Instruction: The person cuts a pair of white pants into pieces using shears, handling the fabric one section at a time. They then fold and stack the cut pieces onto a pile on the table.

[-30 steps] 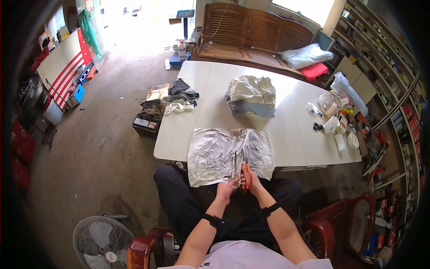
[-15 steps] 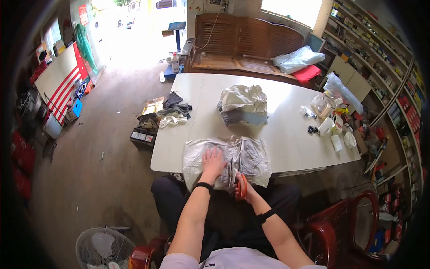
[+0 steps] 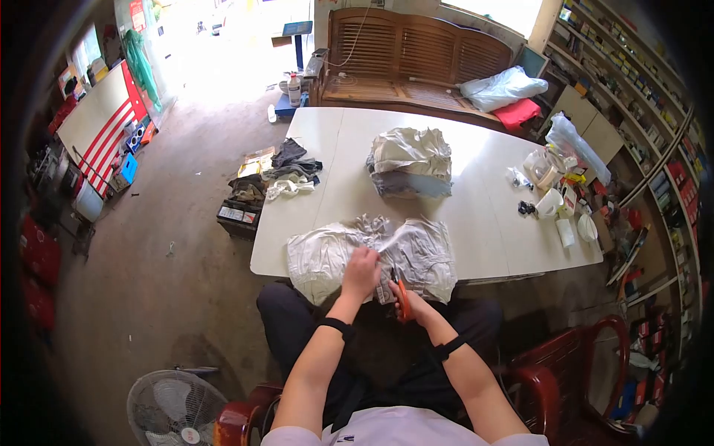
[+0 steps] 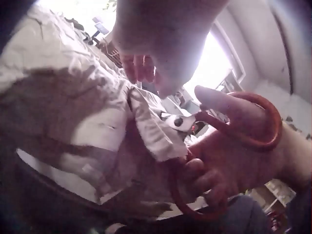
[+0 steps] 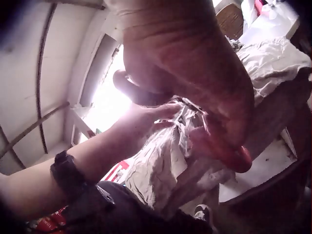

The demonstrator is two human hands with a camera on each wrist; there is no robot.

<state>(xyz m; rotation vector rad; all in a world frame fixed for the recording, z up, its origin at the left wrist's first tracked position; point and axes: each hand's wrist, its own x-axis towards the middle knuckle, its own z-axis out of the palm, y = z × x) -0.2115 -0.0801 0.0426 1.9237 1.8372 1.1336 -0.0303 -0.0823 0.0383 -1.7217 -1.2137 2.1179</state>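
A pale, crumpled cloth garment (image 3: 321,256) lies spread along the table's front edge, its near side hanging over. My left hand (image 3: 361,273) pinches its fabric near the middle, with curled fingers showing at the cloth in the left wrist view. My right hand (image 4: 234,156) grips orange-handled scissors (image 3: 402,301), fingers and thumb through the loops. Beside the scissors' pivot, a folded strip of the garment (image 4: 153,129) stands up; the blade tips are hidden behind cloth in that view.
A stack of folded pale and grey cloth (image 3: 410,160) sits farther back on the white table (image 3: 491,230). Dark and white scraps (image 3: 294,175) lie at its left edge. Cups, tape and bags (image 3: 550,201) crowd the right end. A fan (image 3: 175,409) stands at lower left.
My left hand first was beside the scissors, then lay flat on the garment's left half, and now pinches the middle. The garment's left half has shifted left, spreading the middle.
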